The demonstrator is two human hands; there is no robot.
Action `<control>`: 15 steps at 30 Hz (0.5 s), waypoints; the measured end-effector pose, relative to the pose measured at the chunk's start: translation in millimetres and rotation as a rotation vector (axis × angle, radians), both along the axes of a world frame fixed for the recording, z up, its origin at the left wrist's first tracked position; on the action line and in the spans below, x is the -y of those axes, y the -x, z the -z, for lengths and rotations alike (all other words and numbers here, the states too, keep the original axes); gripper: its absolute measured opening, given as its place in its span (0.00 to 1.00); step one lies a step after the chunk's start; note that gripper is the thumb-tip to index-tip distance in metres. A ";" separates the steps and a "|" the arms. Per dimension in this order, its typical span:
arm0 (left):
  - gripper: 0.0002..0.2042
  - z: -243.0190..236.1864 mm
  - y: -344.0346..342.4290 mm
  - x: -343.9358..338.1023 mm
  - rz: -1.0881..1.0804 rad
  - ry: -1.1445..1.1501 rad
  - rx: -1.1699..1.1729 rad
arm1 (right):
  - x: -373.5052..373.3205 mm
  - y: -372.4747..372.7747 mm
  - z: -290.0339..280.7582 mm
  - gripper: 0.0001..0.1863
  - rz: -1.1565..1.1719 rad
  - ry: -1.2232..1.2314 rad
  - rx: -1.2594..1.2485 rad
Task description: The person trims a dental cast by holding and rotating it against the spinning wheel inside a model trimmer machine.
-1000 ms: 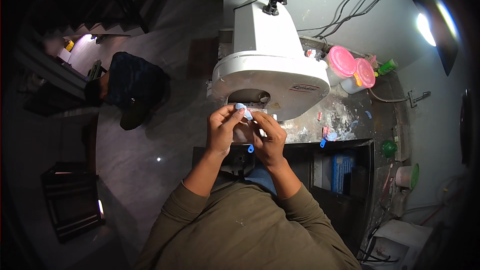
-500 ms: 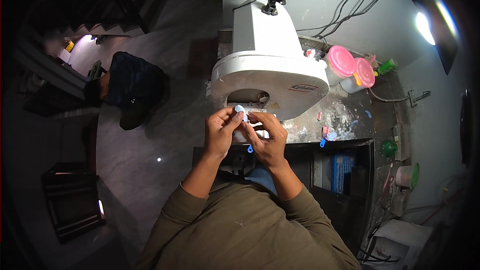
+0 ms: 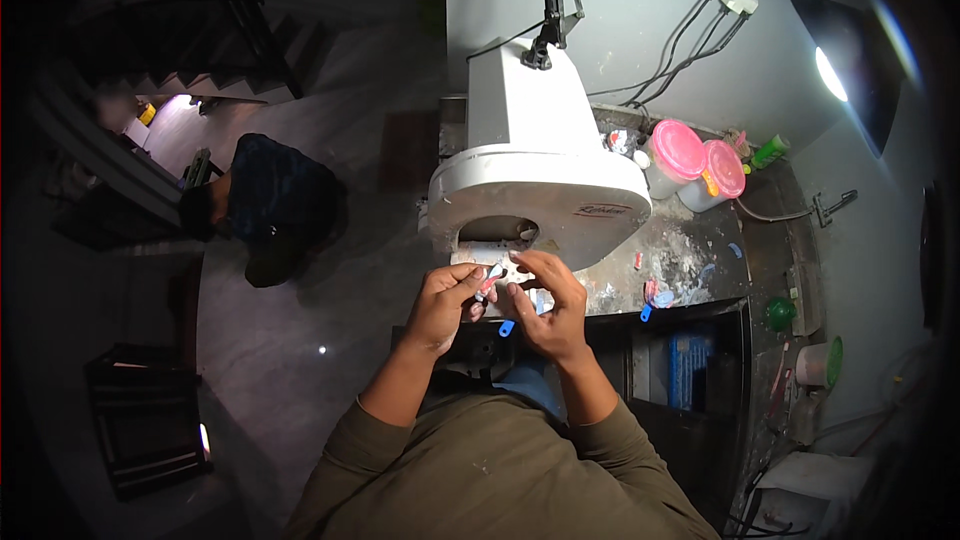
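My left hand [image 3: 440, 310] pinches a small pink and pale-coloured piece [image 3: 489, 280], held in front of the white bench machine's [image 3: 590, 185] dark opening. My right hand [image 3: 555, 315] is just right of the piece, thumb and forefinger apart, with nothing visible between them; its other fingers are partly hidden. A blue tab [image 3: 507, 328] shows at the counter edge below my hands, and another blue tab [image 3: 645, 313] further right. Pink and pale-blue scraps [image 3: 660, 295] lie on the powder-dusted counter [image 3: 620, 270] beside the machine.
Two pink-lidded tubs [image 3: 676, 150] and a green bottle [image 3: 770, 150] stand at the back right, near a wall light [image 3: 832, 75]. A green bowl [image 3: 780, 313] and small bucket [image 3: 815, 365] are right of the cabinet. A bent-over person [image 3: 270, 205] is on the floor at left, near stairs [image 3: 230, 80].
The scene sits lower in the picture. The piece in my left hand has turned, showing more pink, and my right fingers have come away from it.
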State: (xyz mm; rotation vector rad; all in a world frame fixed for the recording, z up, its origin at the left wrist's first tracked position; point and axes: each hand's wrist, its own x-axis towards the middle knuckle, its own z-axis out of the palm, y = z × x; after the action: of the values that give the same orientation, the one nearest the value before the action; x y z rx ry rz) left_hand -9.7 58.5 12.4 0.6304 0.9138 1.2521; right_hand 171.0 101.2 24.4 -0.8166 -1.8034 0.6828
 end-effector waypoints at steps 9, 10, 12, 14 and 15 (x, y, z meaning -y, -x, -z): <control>0.10 1.9 6.3 -3.8 0.031 0.057 0.059 | -2.5 -1.5 -1.6 0.12 -0.152 0.195 0.009; 0.10 2.7 7.5 -3.3 0.033 0.060 0.059 | -0.4 -0.7 -1.3 0.11 -0.117 0.229 0.004; 0.09 4.2 9.7 -2.5 0.005 -0.018 0.029 | 1.5 0.0 2.6 0.11 -0.080 0.265 -0.001; 0.08 5.7 6.4 -2.5 -0.036 -0.057 0.001 | -1.2 -0.3 14.6 0.10 -0.027 0.254 -0.012; 0.09 6.9 4.0 -2.7 -0.080 -0.097 -0.026 | -2.1 0.1 19.1 0.10 -0.024 0.254 -0.013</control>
State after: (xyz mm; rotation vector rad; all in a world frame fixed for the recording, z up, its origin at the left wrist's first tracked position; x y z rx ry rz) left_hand -13.7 61.2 5.5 0.6939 0.9113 1.3685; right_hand 170.9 103.3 5.2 -0.9562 -1.7392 0.9436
